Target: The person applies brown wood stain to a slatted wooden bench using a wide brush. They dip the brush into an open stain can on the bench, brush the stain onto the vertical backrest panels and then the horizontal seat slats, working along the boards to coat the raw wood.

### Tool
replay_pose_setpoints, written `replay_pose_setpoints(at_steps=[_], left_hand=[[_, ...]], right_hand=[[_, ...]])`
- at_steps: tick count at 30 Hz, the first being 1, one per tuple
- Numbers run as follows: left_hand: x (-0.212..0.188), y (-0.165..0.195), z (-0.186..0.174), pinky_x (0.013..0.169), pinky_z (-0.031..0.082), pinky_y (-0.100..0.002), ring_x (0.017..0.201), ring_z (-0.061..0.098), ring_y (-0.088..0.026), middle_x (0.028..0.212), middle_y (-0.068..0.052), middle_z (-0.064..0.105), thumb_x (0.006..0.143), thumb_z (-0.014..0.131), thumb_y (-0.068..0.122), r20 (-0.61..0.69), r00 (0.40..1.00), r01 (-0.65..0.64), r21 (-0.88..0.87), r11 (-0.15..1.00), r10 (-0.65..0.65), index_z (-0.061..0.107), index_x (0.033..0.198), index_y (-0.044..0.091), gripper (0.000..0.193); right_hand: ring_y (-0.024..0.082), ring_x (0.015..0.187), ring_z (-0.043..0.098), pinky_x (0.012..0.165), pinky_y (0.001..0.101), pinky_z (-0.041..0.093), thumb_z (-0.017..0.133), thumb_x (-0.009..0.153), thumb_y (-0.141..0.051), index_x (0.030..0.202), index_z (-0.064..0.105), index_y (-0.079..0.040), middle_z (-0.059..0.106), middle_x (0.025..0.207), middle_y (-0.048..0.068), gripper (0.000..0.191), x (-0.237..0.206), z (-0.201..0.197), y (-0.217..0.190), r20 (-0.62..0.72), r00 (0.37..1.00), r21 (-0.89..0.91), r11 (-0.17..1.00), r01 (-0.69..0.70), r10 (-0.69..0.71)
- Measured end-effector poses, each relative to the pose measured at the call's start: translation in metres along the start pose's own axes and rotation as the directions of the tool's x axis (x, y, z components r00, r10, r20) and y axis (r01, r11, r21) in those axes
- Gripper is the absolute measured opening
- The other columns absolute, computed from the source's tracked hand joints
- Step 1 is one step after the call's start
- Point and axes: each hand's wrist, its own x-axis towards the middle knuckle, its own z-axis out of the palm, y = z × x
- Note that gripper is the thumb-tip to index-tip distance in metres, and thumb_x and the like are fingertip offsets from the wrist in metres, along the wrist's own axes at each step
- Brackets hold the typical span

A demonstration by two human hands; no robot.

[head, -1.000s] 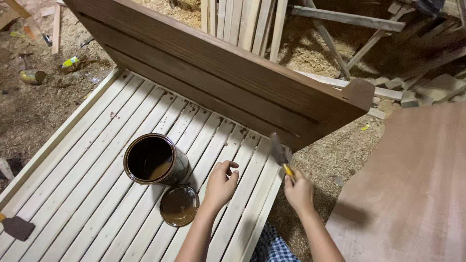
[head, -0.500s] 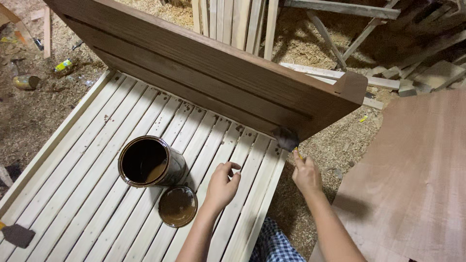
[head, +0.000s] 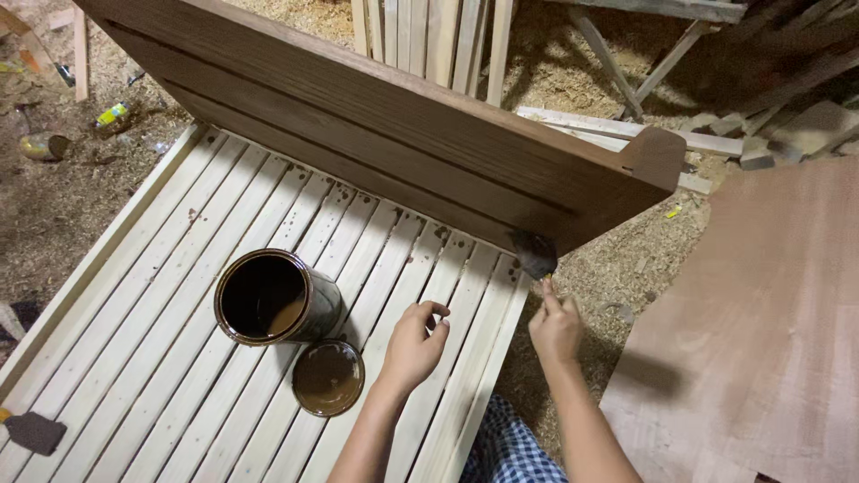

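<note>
Against the dark stained wooden panel point(head: 376, 134), right hand point(head: 555, 326) gripping a small brush point(head: 535, 255), left hand point(head: 413, 344) loosely curled, empty, over pale slatted frame point(head: 161, 358), beside open round stain tin point(head: 273, 298), lid point(head: 327, 377).

A broad reddish plywood sheet point(head: 761, 322) lies just right of the grip, running down to the lower edge. Sawdust floor point(head: 617, 268) spreads right beneath the grip and away on all sides. Well above and a little left, a bundle of pale slats point(head: 429, 40) stands upright. Up and to the right lie a loose pale batten point(head: 591, 121) and some offcut blocks point(head: 761, 152). Far left sit a small yellow-green bottle point(head: 112, 114) and a rusty tin point(head: 40, 146). Far down-left rests a dark pad point(head: 36, 432). Checked cloth point(head: 510, 452) shows below.
</note>
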Motion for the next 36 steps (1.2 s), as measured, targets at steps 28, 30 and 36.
replay_pose_setpoints(at_steps=[28, 30, 36], left_hand=[[0.004, -0.008, -0.004, 0.073, 0.053, -0.038, 0.074, 0.064, -0.025, 0.095, -0.014, 0.066, 0.089, 0.065, 0.018, 0.014, 0.999, 0.035, -0.009, 0.999, -0.035, 0.071, 0.108, 0.006, 0.024], [0.003, -0.01, -0.006, 0.073, 0.053, -0.038, 0.075, 0.063, -0.024, 0.094, -0.014, 0.066, 0.089, 0.065, 0.019, 0.004, 0.999, 0.043, -0.011, 0.999, -0.043, 0.071, 0.107, 0.006, 0.023], [-0.007, -0.014, -0.014, 0.073, 0.053, -0.038, 0.074, 0.063, -0.024, 0.093, -0.012, 0.066, 0.088, 0.064, 0.018, 0.012, 0.998, 0.064, -0.026, 0.998, -0.064, 0.072, 0.107, 0.007, 0.024]], right_hand=[[0.021, 0.059, 0.049, 0.047, 0.0316, 0.04, 0.044, 0.111, -0.025, 0.132, 0.059, 0.006, 0.058, 0.081, 0.019, 0.04, 0.017, 0.026, -0.066, 0.198, 0.839, 0.568, 0.638, -0.519, 0.507], [0.018, 0.065, 0.058, 0.054, 0.0254, 0.05, 0.051, 0.101, -0.006, 0.147, 0.051, -0.001, 0.053, 0.095, 0.02, 0.046, 0.021, 0.028, -0.084, 0.057, 0.922, 0.429, 0.825, -0.368, 0.382], [0.02, 0.078, 0.058, 0.067, 0.0298, 0.049, 0.052, 0.104, -0.009, 0.145, 0.055, 0.001, 0.064, 0.093, 0.018, 0.042, 0.011, 0.003, -0.104, 0.116, 0.889, 0.286, 0.842, -0.457, 0.443]])
